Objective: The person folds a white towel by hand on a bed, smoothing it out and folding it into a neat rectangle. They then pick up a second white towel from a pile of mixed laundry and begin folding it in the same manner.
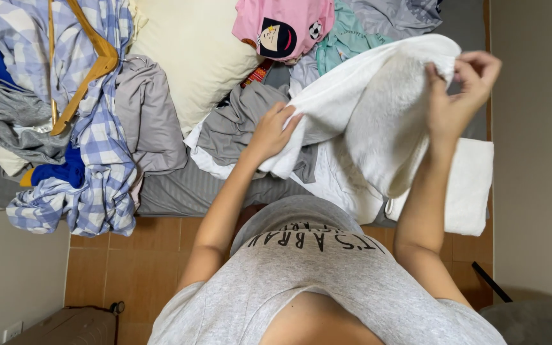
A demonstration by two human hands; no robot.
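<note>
I hold a white towel (378,108) up over a bed heaped with clothes. My left hand (273,133) grips its lower left edge, close to a grey garment (237,121) lying below it. My right hand (460,86) pinches the towel's top right corner, raised higher than the left. The towel hangs folded between both hands. Beneath it lies another folded white cloth (471,185) at the bed's right edge. My grey shirt fills the bottom of the view.
On the left lie a blue checked shirt (97,147) on a wooden hanger (91,70) and grey clothing (151,118). A cream pillow (193,51), a pink printed garment (282,25) and a teal cloth (346,38) lie at the back. Brown floor tiles (135,262) and walls flank the bed.
</note>
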